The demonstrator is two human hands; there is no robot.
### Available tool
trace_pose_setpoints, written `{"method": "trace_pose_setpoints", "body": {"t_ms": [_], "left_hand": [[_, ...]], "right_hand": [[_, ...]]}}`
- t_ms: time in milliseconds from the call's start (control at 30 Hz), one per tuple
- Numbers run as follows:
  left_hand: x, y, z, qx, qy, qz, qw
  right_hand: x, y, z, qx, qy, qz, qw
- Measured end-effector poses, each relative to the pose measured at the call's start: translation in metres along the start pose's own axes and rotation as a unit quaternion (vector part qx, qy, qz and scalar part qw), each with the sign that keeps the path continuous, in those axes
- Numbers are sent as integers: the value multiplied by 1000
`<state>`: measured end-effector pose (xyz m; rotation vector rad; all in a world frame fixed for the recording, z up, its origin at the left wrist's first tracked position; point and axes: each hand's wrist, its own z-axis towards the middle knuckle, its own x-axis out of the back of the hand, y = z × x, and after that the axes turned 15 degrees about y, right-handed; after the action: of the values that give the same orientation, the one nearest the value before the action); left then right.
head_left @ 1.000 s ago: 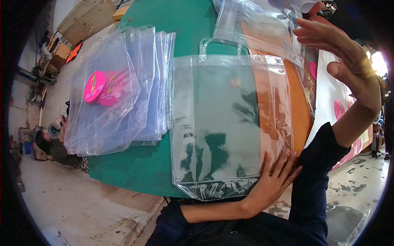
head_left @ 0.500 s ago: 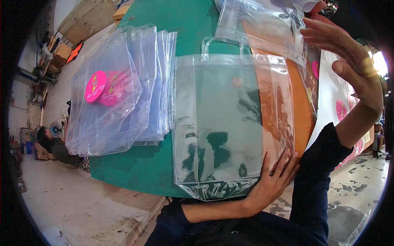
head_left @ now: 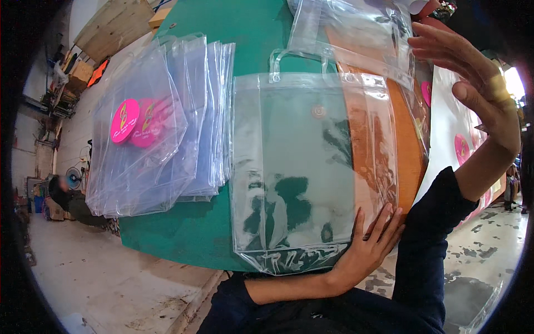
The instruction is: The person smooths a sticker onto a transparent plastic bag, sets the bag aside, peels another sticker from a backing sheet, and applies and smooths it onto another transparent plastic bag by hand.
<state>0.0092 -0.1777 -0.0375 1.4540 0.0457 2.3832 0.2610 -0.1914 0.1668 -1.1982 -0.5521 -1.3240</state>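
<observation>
A clear plastic bag with two loop handles at its far end lies flat in front of me, across the green tabletop and an orange-brown wooden strip. My left hand rests on the bag's near right corner, palm down with fingers apart. Raised over the right side, my right hand has its fingers stretched out and nothing in it. To the left is a stack of clear bags. A pink round label shows on the top one, with a second pink disc overlapping it.
More clear plastic bags lie at the far side. White sheeting with pink round labels hangs at the right. The green table has a curved near edge. At the far left a person is near a fan.
The view has shifted slightly, so the stack and the bag sit a little farther left in it. Both hands keep nearly the same pose.
</observation>
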Motion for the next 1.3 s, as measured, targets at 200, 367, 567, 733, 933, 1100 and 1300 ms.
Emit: {"method": "trace_pose_setpoints", "body": {"t_ms": [200,367,567,733,933,1100,1300], "left_hand": [[2,1,0,-3,-2,-4,1000],[3,0,-4,-4,13,-34,999],[6,0,5,-6,5,-32,999],[3,-3,2,3,1,-6,1000],[7,3,4,-6,30,-57,998],[12,5,-22,-125,118,-189,967],[-28,25,-96,-5,68,-468,881]], "right_hand": [[-1,1,0,-1,-1,7,1000],[7,-3,-3,-11,17,24,1000],[55,24,-67,-73,427,7,901],[30,35,-152,-309,46,-154,937],[-55,1,-290,-469,65,-174,863],[-89,9,-286,-474,101,-195,853],[-97,30,-269,-457,98,-304,830]]}}
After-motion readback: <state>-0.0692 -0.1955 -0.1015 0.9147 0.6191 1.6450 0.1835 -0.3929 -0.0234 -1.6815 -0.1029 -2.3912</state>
